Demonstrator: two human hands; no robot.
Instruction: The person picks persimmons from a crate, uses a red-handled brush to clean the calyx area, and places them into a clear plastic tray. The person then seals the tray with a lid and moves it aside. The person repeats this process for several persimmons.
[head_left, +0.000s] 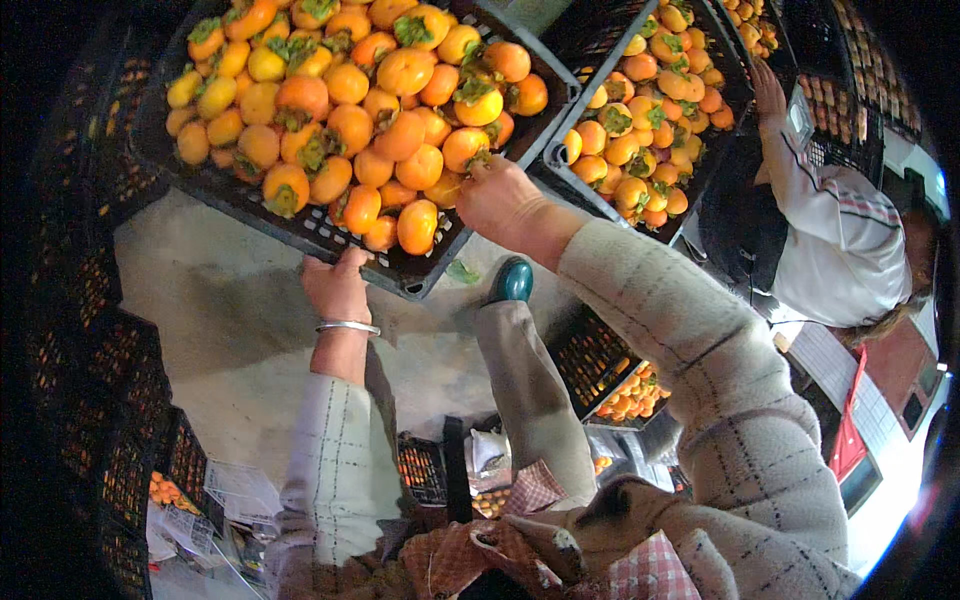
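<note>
A black plastic crate (292, 238) heaped with orange and yellow persimmons, some with green calyxes, fills the upper middle of the view. My left hand (337, 289), with a silver bangle at the wrist, grips the crate's near rim, thumb on top. At the crate's right side is my right hand (501, 199); its fingertips close on the green calyx of a persimmon (466, 148) near the corner. The undersides of the fingers on both hands are hidden.
Another black crate of persimmons (577, 180) stands to the right, with a person in a light jacket (840, 217) beyond it. Stacked crates (124, 420) line the left. A lower crate of persimmons (630, 394) stands beside my leg. A green leaf (463, 272) lies on the floor.
</note>
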